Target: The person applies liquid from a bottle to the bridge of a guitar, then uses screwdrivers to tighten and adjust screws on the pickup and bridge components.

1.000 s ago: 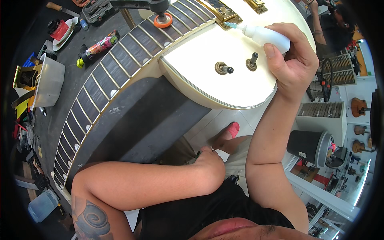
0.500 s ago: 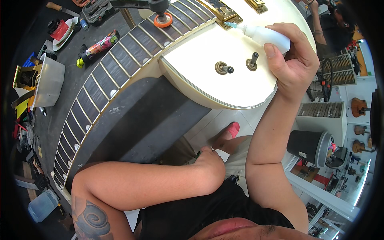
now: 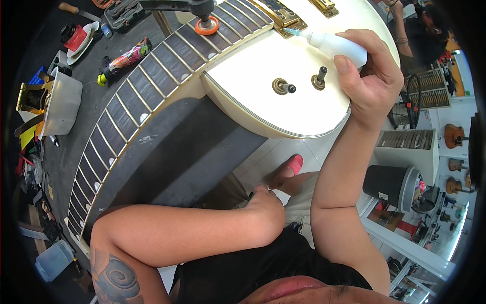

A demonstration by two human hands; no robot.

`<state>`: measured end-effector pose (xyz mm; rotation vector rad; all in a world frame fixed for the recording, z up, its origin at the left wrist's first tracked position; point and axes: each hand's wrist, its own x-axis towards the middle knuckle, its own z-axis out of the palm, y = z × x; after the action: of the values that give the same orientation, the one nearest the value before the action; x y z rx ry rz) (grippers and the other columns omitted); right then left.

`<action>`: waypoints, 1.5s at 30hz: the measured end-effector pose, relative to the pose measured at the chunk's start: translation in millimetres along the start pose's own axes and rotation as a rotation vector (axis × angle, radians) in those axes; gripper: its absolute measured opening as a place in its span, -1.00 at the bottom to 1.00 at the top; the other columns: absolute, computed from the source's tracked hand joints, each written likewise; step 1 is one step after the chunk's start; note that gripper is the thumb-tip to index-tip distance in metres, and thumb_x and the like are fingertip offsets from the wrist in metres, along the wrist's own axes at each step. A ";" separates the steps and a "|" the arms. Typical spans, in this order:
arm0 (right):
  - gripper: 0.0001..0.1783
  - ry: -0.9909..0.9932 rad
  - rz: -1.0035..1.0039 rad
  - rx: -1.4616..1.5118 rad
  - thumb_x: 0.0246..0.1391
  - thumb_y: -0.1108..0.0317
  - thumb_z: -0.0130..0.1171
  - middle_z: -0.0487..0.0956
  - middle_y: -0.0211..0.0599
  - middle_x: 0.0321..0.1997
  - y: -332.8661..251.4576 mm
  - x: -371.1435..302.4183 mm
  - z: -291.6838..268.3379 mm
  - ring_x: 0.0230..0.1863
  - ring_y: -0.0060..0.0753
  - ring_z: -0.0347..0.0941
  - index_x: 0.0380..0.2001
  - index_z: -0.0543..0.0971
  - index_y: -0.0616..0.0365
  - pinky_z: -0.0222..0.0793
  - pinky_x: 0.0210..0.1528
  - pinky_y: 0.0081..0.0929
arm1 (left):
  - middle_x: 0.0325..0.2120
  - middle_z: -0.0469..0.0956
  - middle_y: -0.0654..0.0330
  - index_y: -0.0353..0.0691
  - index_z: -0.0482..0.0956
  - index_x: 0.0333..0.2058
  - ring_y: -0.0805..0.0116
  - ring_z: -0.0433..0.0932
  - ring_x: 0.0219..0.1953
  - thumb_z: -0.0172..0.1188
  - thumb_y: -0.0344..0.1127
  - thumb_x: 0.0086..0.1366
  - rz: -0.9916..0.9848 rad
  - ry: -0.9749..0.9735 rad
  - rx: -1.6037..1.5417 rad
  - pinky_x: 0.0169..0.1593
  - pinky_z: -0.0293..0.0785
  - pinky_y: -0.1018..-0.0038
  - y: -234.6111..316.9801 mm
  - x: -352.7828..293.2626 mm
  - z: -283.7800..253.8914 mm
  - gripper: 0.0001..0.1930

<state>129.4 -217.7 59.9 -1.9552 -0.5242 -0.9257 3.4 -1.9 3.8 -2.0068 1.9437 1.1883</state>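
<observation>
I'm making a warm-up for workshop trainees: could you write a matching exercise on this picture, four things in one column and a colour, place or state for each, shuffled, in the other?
Things:
1. bottle
2. ring on the clamp
3. shoe
4. plastic tub

Descriptions:
A. pinkish red
B. on the bench, left of the guitar neck
C. held in the right hand
D. orange

Right pairs: 1-C, 2-D, 3-A, 4-B
</observation>
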 end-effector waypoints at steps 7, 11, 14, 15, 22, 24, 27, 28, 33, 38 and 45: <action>-0.63 -0.005 -0.014 -0.002 -0.05 0.53 0.43 0.67 -0.16 -0.10 1.3 0.2 -0.7 -0.07 -0.37 0.55 -0.12 0.65 0.41 0.41 0.06 -0.48 | -0.15 0.66 0.01 -0.31 0.73 -0.15 0.10 0.61 -0.07 0.30 -0.30 0.18 -0.001 -0.002 -0.002 0.00 0.40 0.21 0.2 -0.4 -1.4 -0.71; -0.63 -0.002 0.005 -0.002 -0.05 0.53 0.43 0.67 -0.16 -0.10 0.4 -0.5 -0.4 -0.07 -0.37 0.55 -0.12 0.66 0.41 0.41 0.06 -0.48 | -0.15 0.66 0.01 -0.31 0.73 -0.15 0.10 0.61 -0.08 0.30 -0.30 0.18 0.007 -0.013 0.004 -0.01 0.40 0.21 -0.1 0.4 0.2 -0.70; -0.63 -0.002 -0.003 -0.003 -0.05 0.52 0.43 0.67 -0.17 -0.10 -0.3 0.4 -0.1 -0.07 -0.38 0.55 -0.13 0.66 0.40 0.41 0.06 -0.48 | -0.15 0.66 0.01 -0.32 0.73 -0.15 0.10 0.61 -0.08 0.30 -0.30 0.17 -0.010 0.026 0.004 -0.01 0.41 0.20 0.5 1.5 4.0 -0.70; -0.63 -0.003 -0.004 -0.007 -0.05 0.52 0.43 0.67 -0.17 -0.11 -0.7 0.5 0.0 -0.07 -0.38 0.55 -0.13 0.66 0.40 0.41 0.05 -0.48 | -0.15 0.66 0.01 -0.32 0.72 -0.15 0.10 0.61 -0.08 0.30 -0.30 0.17 -0.005 0.021 0.005 -0.02 0.41 0.20 0.4 1.1 3.4 -0.70; -0.63 -0.003 -0.011 -0.006 -0.06 0.53 0.43 0.67 -0.16 -0.11 0.8 0.2 -0.3 -0.08 -0.38 0.54 -0.13 0.66 0.41 0.40 0.05 -0.47 | -0.15 0.66 -0.01 -0.33 0.72 -0.15 0.09 0.61 -0.08 0.30 -0.30 0.17 0.001 0.011 -0.008 -0.01 0.41 0.20 -0.1 -0.7 -0.3 -0.69; -0.63 -0.002 -0.015 -0.010 -0.06 0.54 0.43 0.67 -0.16 -0.11 0.4 0.2 0.2 -0.08 -0.38 0.54 -0.13 0.65 0.41 0.40 0.05 -0.47 | -0.15 0.66 -0.01 -0.33 0.72 -0.15 0.09 0.60 -0.07 0.30 -0.30 0.16 0.003 0.017 -0.006 -0.01 0.41 0.20 -0.1 -0.7 0.8 -0.69; -0.63 -0.007 -0.020 -0.008 -0.06 0.54 0.43 0.67 -0.16 -0.11 1.3 0.4 -0.3 -0.08 -0.37 0.54 -0.12 0.65 0.41 0.40 0.05 -0.47 | -0.15 0.66 -0.02 -0.34 0.72 -0.16 0.09 0.60 -0.06 0.30 -0.30 0.16 -0.004 0.022 -0.003 0.00 0.40 0.19 0.6 -0.1 1.6 -0.69; -0.63 -0.013 -0.020 -0.001 -0.06 0.54 0.43 0.67 -0.16 -0.11 1.6 0.5 -0.5 -0.08 -0.38 0.54 -0.12 0.65 0.41 0.40 0.05 -0.48 | -0.15 0.66 -0.02 -0.34 0.72 -0.16 0.09 0.59 -0.05 0.30 -0.29 0.16 -0.012 0.023 -0.002 0.00 0.40 0.19 0.9 0.1 1.9 -0.69; -0.63 -0.002 0.004 0.000 -0.06 0.55 0.42 0.67 -0.17 -0.11 0.1 -0.2 -0.3 -0.08 -0.38 0.54 -0.12 0.65 0.41 0.40 0.05 -0.49 | -0.15 0.66 0.00 -0.33 0.73 -0.16 0.10 0.59 -0.06 0.31 -0.29 0.16 -0.008 0.025 -0.002 0.00 0.39 0.20 0.4 -0.4 1.7 -0.69; -0.64 -0.002 0.005 0.005 -0.06 0.54 0.41 0.67 -0.17 -0.11 0.6 -0.7 -1.2 -0.08 -0.39 0.54 -0.12 0.65 0.41 0.40 0.04 -0.49 | -0.15 0.66 0.01 -0.32 0.73 -0.16 0.11 0.59 -0.06 0.30 -0.30 0.16 -0.003 0.016 0.007 0.00 0.38 0.21 0.3 -1.4 0.2 -0.70; -0.62 0.007 -0.010 0.079 -0.02 0.45 0.42 0.67 -0.16 -0.09 4.4 0.1 -7.3 -0.08 -0.41 0.55 -0.11 0.65 0.40 0.40 0.05 -0.51 | -0.16 0.66 0.01 -0.33 0.73 -0.17 0.11 0.60 -0.07 0.30 -0.32 0.15 -0.014 0.019 0.004 -0.01 0.38 0.21 1.8 -0.9 1.0 -0.71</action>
<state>129.4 -226.3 60.0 -1.8795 -0.5584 -0.9051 1.5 -1.0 4.4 -2.0335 1.9357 1.1665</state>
